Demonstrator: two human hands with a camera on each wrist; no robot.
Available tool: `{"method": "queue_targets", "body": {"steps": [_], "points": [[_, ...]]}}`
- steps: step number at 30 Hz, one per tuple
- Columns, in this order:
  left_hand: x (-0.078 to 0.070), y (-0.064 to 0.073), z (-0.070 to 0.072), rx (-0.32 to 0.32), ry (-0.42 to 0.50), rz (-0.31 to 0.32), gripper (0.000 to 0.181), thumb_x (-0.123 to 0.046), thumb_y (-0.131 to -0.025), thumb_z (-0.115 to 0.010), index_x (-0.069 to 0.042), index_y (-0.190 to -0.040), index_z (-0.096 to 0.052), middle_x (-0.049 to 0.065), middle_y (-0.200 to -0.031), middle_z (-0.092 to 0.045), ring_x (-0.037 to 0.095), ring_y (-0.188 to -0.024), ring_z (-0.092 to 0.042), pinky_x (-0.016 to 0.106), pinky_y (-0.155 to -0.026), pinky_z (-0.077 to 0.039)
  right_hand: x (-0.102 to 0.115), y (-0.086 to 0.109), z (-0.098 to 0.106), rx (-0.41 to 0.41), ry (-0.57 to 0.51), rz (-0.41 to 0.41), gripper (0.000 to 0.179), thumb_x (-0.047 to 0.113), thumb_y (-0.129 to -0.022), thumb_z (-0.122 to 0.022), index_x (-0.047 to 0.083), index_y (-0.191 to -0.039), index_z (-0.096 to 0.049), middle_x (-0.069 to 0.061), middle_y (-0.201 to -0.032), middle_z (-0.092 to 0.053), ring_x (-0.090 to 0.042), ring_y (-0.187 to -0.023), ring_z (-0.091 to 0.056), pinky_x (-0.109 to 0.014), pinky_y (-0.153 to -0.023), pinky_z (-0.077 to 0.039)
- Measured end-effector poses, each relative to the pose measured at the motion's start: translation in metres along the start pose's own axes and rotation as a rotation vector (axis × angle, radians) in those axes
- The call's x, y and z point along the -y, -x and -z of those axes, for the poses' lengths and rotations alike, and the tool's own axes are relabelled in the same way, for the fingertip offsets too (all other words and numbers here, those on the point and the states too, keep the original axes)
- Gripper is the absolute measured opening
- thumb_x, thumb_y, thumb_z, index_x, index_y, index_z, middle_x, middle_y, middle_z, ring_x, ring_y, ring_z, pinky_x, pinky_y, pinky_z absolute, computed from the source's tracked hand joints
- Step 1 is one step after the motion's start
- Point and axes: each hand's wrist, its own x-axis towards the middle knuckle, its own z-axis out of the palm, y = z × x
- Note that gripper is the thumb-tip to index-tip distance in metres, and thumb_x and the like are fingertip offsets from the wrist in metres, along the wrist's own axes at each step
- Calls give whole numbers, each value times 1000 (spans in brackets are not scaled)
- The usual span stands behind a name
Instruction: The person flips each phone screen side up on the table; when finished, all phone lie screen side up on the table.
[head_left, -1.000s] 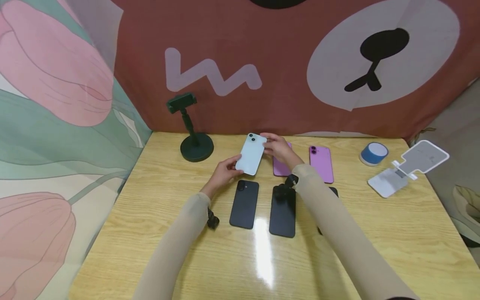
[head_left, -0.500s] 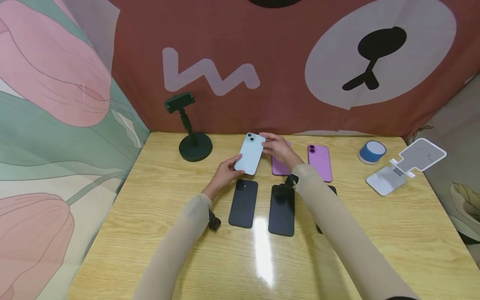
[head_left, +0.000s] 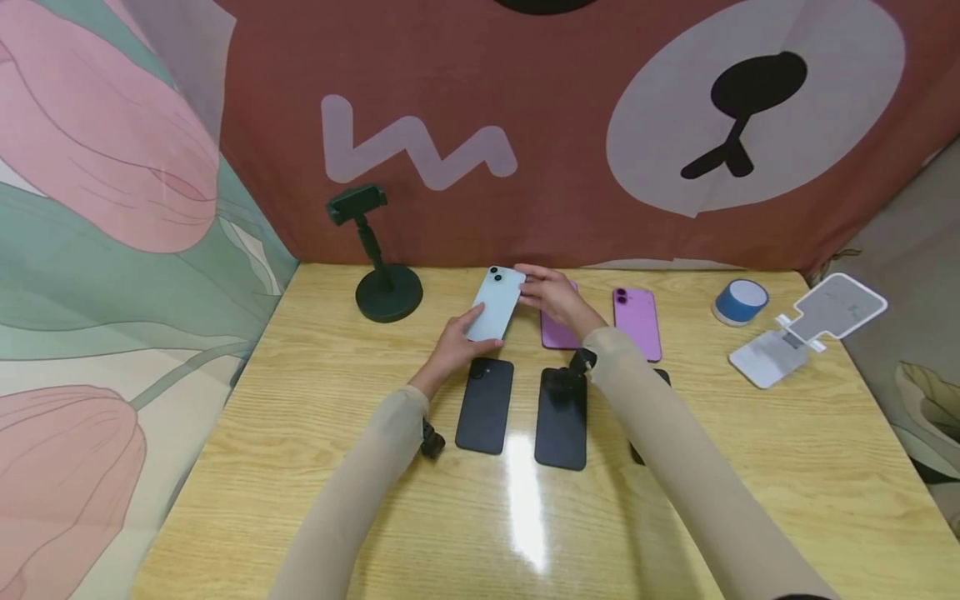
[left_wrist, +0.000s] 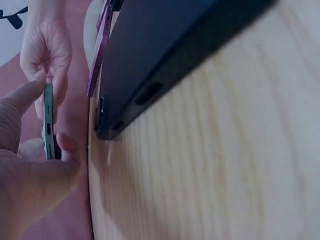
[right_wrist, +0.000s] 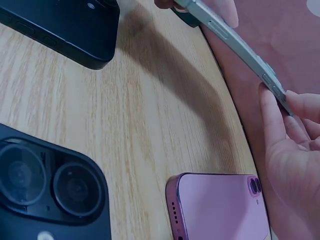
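A light blue phone (head_left: 498, 305) is held up off the table, its camera side facing up in the head view. My left hand (head_left: 453, 348) grips its lower left corner, thumb lying against the lower edge. At the upper right corner, my right hand (head_left: 557, 298) pinches the phone between thumb and fingers. The left wrist view shows the phone's thin port edge (left_wrist: 48, 120) between both hands. Below it lies a black phone (head_left: 485, 407). A purple phone (head_left: 558, 332) sits partly hidden under my right hand, beside another purple phone (head_left: 637, 323).
A second black phone (head_left: 561, 425) and a mostly covered dark phone (head_left: 662, 377) lie under the right forearm. A dark green phone stand (head_left: 388, 293) is at back left. A blue-and-white round object (head_left: 741, 302) and a white folding stand (head_left: 768, 358) are at right.
The light blue phone has tilted and looks shorter in the head view. My left hand has shifted slightly right along its lower end. The right hand keeps its pinch.
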Motion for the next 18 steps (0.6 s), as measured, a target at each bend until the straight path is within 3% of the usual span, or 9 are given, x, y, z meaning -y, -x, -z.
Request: {"method": "queue_targets", "body": {"steps": [4,8,14,18], "points": [[-3,-1,-5,-31,-55,-9,89,-27,-76,-80,-18,-149,-31,23,-135,-33,31,-117,-37,44,-101,-35,-1,0,0,5,-4,15,48,-3,-98,-41,4,-145,-37,-12,-125,-50,-12,-93,-58,-36,-98,-43],[-4,-1,-9,-61,-117,-73,89,-26,-74,-82,-15,-148,-33,25,-129,-34,31,-111,-34,43,-95,-38,-3,0,0,8,-26,21,47,-4,-98,-39,3,-144,-38,-16,-131,-48,-13,-95,-58,-34,-94,-46],[-5,2,-12,-96,-245,-184,70,-23,-81,-75,-16,-143,-44,29,-130,-31,37,-115,-37,46,-92,-40,-3,0,-1,2,-57,24,46,-5,-98,-40,3,-143,-40,-14,-126,-50,-12,-92,-59,-33,-92,-47],[-6,3,-13,-105,-360,-221,58,-29,-89,-64,-22,-143,-44,29,-136,-30,41,-114,-42,48,-92,-41,-2,2,-1,-3,-70,31,46,-3,-98,-40,4,-143,-39,-15,-131,-48,-11,-94,-58,-36,-98,-43]]}}
